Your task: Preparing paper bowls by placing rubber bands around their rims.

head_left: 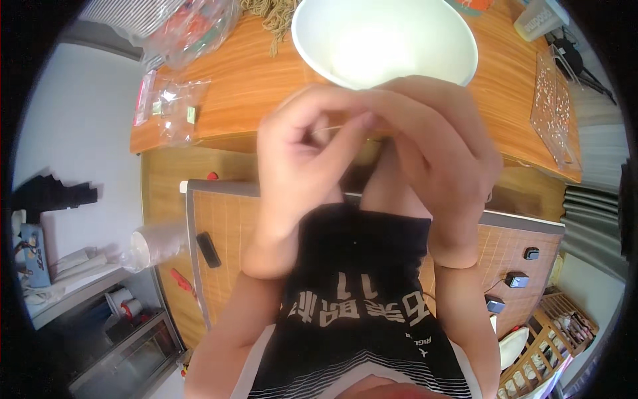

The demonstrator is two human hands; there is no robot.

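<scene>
My left hand [299, 146] and my right hand [442, 130] are raised in front of my lap, fingertips meeting at the near rim of a large white bowl [468, 56]. The left thumb and forefinger are pressed together in a pinch. A faint pale thin line shows near the left thumb; whatever is pinched is too small and blurred to name. On the right, the fingers curl in against the left fingertips, and their tips are partly hidden. The inside of the bowl is washed out by bright light.
A tan stringy bundle [274, 20] lies left of the bowl on the wooden table [239, 100], beside clear plastic packaging [189, 40]. Another clear bag [179, 110] is at the left edge. At right are a speckled clear bag [551, 110] and a translucent cup [537, 20].
</scene>
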